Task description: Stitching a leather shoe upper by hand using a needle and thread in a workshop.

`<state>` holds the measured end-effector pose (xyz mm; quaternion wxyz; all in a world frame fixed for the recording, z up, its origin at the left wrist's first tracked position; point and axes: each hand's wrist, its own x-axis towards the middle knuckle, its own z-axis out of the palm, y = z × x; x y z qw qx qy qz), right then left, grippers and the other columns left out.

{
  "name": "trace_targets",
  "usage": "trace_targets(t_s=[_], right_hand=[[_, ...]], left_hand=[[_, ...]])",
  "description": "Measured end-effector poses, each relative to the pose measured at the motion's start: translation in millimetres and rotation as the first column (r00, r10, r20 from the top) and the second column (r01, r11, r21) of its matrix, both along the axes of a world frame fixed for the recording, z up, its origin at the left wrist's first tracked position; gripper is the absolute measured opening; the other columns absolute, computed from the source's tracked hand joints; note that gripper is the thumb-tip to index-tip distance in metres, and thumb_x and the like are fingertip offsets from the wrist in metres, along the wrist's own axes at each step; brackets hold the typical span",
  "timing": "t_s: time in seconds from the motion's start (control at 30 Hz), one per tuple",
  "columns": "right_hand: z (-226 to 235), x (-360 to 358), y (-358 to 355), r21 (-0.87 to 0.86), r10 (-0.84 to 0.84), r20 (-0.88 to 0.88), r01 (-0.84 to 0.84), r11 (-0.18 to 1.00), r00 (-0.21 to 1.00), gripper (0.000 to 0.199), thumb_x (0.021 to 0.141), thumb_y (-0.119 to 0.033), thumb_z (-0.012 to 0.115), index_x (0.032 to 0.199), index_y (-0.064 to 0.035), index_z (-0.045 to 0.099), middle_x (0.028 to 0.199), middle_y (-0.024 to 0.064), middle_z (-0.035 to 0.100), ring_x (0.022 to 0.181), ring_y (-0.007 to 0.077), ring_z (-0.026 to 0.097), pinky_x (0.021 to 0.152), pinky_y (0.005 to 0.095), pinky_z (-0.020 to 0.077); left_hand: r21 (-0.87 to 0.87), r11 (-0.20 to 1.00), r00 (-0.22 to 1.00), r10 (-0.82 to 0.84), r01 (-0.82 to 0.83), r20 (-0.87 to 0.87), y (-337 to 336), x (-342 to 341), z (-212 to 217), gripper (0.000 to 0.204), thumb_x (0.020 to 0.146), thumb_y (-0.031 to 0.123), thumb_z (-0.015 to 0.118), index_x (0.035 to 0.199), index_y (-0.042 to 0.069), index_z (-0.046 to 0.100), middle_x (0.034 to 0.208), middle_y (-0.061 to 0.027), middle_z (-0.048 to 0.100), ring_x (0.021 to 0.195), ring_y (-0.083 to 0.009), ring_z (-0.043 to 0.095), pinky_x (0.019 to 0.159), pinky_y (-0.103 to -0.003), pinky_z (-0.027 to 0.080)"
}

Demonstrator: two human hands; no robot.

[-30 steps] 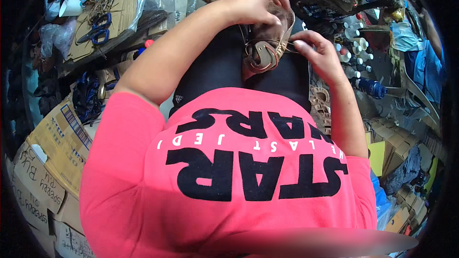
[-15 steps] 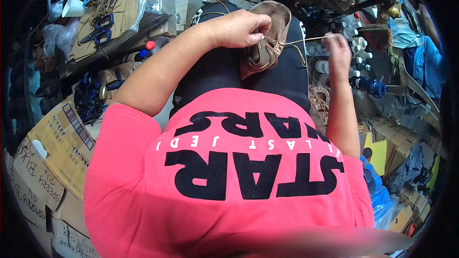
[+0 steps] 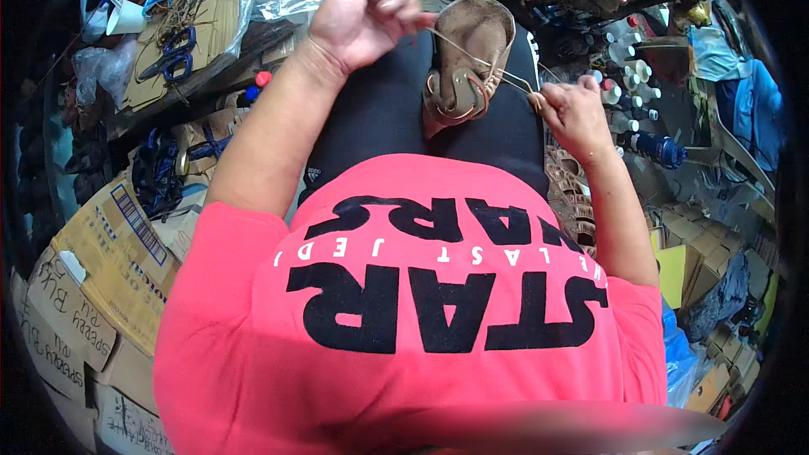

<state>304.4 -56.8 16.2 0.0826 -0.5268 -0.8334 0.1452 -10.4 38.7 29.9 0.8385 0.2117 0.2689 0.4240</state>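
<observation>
A brown leather shoe upper (image 3: 474, 27) rests on my lap between my thighs, with a row of eyelets and a loose edge toward me. Pale thread (image 3: 462, 50) runs out from its right side toward both my hands. My left hand (image 3: 364, 18) is raised to the upper left of the shoe, fingers curled round the thread, which is stretched taut. To the right of the shoe, my right hand (image 3: 581, 118) pinches the thread between thumb and fingers. Whether a needle is on the thread is too small to tell.
Cardboard sheets with blue-handled scissors (image 3: 179, 55) and a white cup (image 3: 126, 14) lie at the far left. Cardboard boxes (image 3: 114, 257) stack near my left side. Several bottles (image 3: 628, 76) stand beyond my right hand. A blue cloth (image 3: 748, 122) hangs at the far right.
My left hand has left the shoe and moved up and left, drawing the thread out. My right hand has come lower and nearer the shoe, pinching thread there.
</observation>
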Motion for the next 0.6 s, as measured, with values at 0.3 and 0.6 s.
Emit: trace_targets(t_s=[0.3,0.6], right_hand=[[-37.0,44.1,-35.2,-0.809,-0.794,-0.586,-0.172,0.562,0.163,0.027,0.092,-0.022,0.056,0.113,-0.0064,0.060,0.095,0.0064,0.064,0.086,0.0153,0.059,0.078,0.0309,0.0412],[2.2,112.6,-26.0,-0.023,-0.457,-0.046,0.456,0.890,0.888,0.042,0.082,-0.013,0.066,0.123,-0.0143,0.060,0.130,0.0089,0.052,0.115,0.0250,0.054,0.094,0.0339,0.0433]], left_hand=[[0.048,0.963,0.651,-0.141,0.264,-0.746,23.3,-44.5,3.4,0.032,0.095,0.036,0.050,0.081,0.008,0.058,0.069,-0.0007,0.054,0.066,-0.0154,0.053,0.087,-0.040,0.047],[0.268,0.869,0.215,0.192,0.417,-0.958,28.6,-140.6,26.1,0.021,0.079,0.001,0.048,0.098,0.004,0.058,0.092,-0.0039,0.054,0.081,-0.0123,0.056,0.077,-0.024,0.045]])
